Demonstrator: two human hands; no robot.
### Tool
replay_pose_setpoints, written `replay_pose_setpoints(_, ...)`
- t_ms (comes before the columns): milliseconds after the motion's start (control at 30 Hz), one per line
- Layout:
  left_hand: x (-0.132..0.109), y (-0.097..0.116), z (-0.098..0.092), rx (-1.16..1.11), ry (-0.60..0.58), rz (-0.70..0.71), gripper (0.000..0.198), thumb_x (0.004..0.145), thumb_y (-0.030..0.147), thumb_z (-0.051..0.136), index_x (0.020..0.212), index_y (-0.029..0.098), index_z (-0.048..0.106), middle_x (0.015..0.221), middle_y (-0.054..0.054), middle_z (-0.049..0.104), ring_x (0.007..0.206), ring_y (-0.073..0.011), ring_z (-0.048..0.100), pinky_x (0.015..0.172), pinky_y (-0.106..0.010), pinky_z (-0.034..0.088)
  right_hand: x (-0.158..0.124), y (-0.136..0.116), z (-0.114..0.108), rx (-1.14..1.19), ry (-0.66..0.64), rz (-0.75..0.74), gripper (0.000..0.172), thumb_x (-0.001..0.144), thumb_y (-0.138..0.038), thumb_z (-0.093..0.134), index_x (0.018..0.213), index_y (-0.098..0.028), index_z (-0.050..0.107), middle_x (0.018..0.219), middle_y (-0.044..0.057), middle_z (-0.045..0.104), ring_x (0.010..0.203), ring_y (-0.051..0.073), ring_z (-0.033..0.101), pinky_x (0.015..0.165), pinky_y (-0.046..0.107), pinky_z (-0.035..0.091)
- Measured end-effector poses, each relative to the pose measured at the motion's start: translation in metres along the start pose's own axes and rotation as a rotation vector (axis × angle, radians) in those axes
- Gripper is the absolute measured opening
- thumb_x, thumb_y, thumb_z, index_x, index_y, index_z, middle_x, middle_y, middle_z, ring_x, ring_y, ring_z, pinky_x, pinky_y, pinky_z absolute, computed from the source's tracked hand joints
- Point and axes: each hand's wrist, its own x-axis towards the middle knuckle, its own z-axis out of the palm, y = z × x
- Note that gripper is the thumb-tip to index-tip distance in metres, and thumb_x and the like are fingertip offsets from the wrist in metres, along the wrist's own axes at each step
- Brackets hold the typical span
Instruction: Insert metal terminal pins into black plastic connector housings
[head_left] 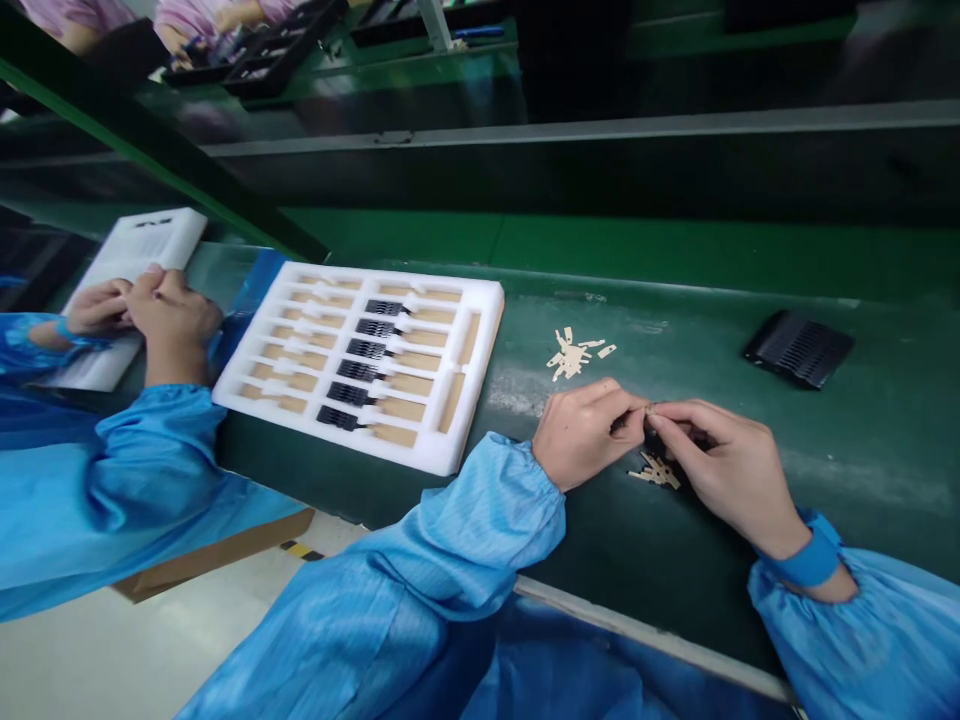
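My left hand (pixel 589 430) and my right hand (pixel 724 465) meet fingertip to fingertip above the green bench. Both are closed in a pinch around a tiny piece, mostly hidden by the fingers, so its kind cannot be made out. Just below the fingertips lies a small heap of flat, cream-coloured pieces (pixel 658 472). Another loose pile of cream pieces (pixel 571 355) is spread a little farther back. To the left of my hands sits a white foam tray (pixel 480 375), with several black comb-like parts (pixel 360 369) in one column of its slots.
A black ribbed block (pixel 799 348) lies on the bench (pixel 885 440) at the right. At the left, a co-worker's hands (pixel 176 315) are over another white foam tray (pixel 161 235). A green post (pixel 172 165) slants across the back left. People in pink sleeves work beyond black trays (pixel 281 50).
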Motion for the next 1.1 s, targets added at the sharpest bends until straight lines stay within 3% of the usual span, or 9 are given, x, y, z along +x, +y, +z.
replay_pose_setpoints(100, -0.0003, -0.0008, -0.0017, -0.023, -0.003, 0.039, 0.019, 0.094, 0.021, 0.056, 0.095, 0.021, 0.076, 0.082, 0.0, 0.071, 0.072, -0.0088, 0.066, 0.067, -0.018, 0.05, 0.0006, 0.0002, 0.0002, 0.024, -0.002, 0.044, 0.013, 0.097, -0.03, 0.065, 0.094, -0.022, 0.076, 0.075, -0.001, 0.071, 0.056, 0.013, 0.061, 0.057, 0.027, 0.048)
replay_pose_setpoints(267, -0.0041, -0.0034, -0.0005, 0.031, 0.019, 0.088, 0.018, 0.094, 0.02, 0.057, 0.092, 0.02, 0.074, 0.079, 0.0, 0.07, 0.069, -0.0095, 0.065, 0.066, -0.018, 0.049, 0.0013, -0.0014, 0.0024, -0.001, -0.009, 0.012, 0.013, 0.098, -0.027, 0.064, 0.094, -0.022, 0.075, 0.082, 0.0, 0.073, 0.064, 0.014, 0.064, 0.06, 0.027, 0.048)
replay_pose_setpoints(700, 0.0026, 0.0021, -0.005, -0.124, -0.087, -0.122, 0.016, 0.089, 0.016, 0.058, 0.084, 0.018, 0.073, 0.078, 0.0, 0.068, 0.066, -0.0091, 0.06, 0.064, -0.02, 0.046, 0.0012, 0.0021, 0.0004, 0.023, -0.046, 0.069, 0.012, 0.098, -0.029, 0.064, 0.093, -0.023, 0.073, 0.078, -0.001, 0.069, 0.062, 0.013, 0.06, 0.059, 0.026, 0.046)
replay_pose_setpoints(900, -0.0003, -0.0001, -0.005, -0.178, -0.101, -0.01, 0.018, 0.094, 0.024, 0.058, 0.1, 0.019, 0.074, 0.084, -0.002, 0.068, 0.073, -0.0102, 0.061, 0.068, -0.021, 0.047, 0.0007, 0.0007, -0.0021, 0.044, -0.045, 0.109, 0.012, 0.097, -0.029, 0.063, 0.091, -0.022, 0.071, 0.072, -0.002, 0.065, 0.057, 0.011, 0.056, 0.055, 0.025, 0.044)
replay_pose_setpoints(1100, -0.0002, -0.0017, -0.0043, -0.179, -0.105, 0.009, 0.016, 0.093, 0.023, 0.058, 0.095, 0.019, 0.074, 0.082, -0.001, 0.067, 0.071, -0.0099, 0.061, 0.066, -0.02, 0.047, 0.001, -0.0029, -0.0025, 0.027, -0.047, 0.075, 0.01, 0.095, -0.026, 0.064, 0.088, -0.022, 0.07, 0.07, -0.002, 0.063, 0.056, 0.01, 0.054, 0.053, 0.023, 0.042)
